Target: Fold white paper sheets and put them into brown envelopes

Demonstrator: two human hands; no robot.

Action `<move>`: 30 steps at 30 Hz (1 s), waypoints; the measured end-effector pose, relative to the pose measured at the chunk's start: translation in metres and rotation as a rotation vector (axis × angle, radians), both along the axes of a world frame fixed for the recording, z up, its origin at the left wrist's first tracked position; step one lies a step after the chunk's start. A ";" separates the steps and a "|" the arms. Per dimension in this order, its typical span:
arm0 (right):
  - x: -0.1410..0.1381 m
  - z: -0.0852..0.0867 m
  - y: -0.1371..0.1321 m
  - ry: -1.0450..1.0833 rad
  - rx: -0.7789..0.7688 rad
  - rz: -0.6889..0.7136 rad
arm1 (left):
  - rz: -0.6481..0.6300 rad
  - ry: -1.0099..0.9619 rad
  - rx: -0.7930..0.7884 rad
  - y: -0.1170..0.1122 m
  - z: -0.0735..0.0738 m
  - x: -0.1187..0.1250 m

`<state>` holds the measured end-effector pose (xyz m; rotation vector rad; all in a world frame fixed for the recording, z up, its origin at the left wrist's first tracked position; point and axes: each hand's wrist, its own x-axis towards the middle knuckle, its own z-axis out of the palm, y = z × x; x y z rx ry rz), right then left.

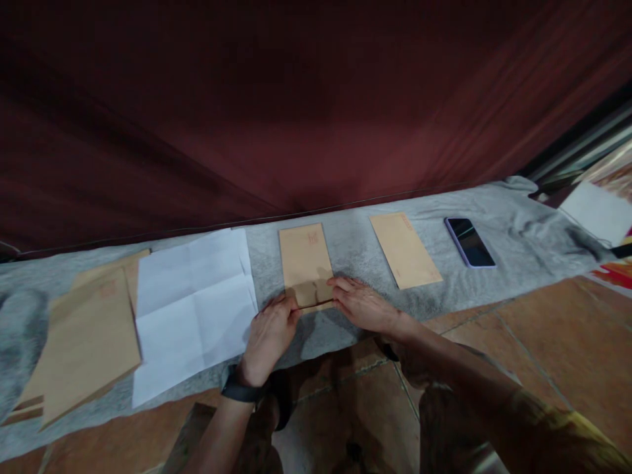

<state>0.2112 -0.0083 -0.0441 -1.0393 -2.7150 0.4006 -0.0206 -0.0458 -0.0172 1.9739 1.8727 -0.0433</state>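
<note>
Left hand (269, 334): palm down, knuckles raised, fingers curled inward, with the thumb and fingertips drawn together in a pinch at the far end. Left wrist: straight, encircled by a dark wristband (241, 392). Left forearm (222, 431): bare, entering from the lower edge and running up and slightly right. Right hand (363, 304): palm down, fingers extended and spread flat, pointing left toward the left hand. The fingertips of the two hands lie just beside each other. Right forearm (454, 359): bare, entering from the lower right corner and angled up and left.
</note>
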 end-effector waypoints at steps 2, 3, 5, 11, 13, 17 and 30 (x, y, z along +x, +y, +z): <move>0.000 -0.001 0.000 -0.007 0.005 0.000 | 0.031 0.017 -0.028 0.000 0.003 0.002; -0.001 -0.002 0.000 -0.008 0.008 -0.003 | 0.046 0.027 -0.042 0.001 0.004 0.003; -0.001 -0.003 0.001 -0.006 0.008 -0.004 | 0.069 0.048 -0.065 0.001 0.006 0.004; -0.001 -0.001 0.000 0.018 -0.036 -0.023 | 0.108 0.058 -0.079 0.002 0.006 0.005; -0.001 0.001 0.000 0.029 -0.063 -0.046 | 0.115 0.053 -0.081 0.002 0.005 0.005; -0.001 0.001 0.001 0.083 -0.122 -0.095 | 0.144 0.051 -0.098 0.003 0.005 0.005; -0.002 -0.019 0.010 0.284 -0.235 -0.179 | 0.188 0.062 -0.120 0.004 0.009 0.002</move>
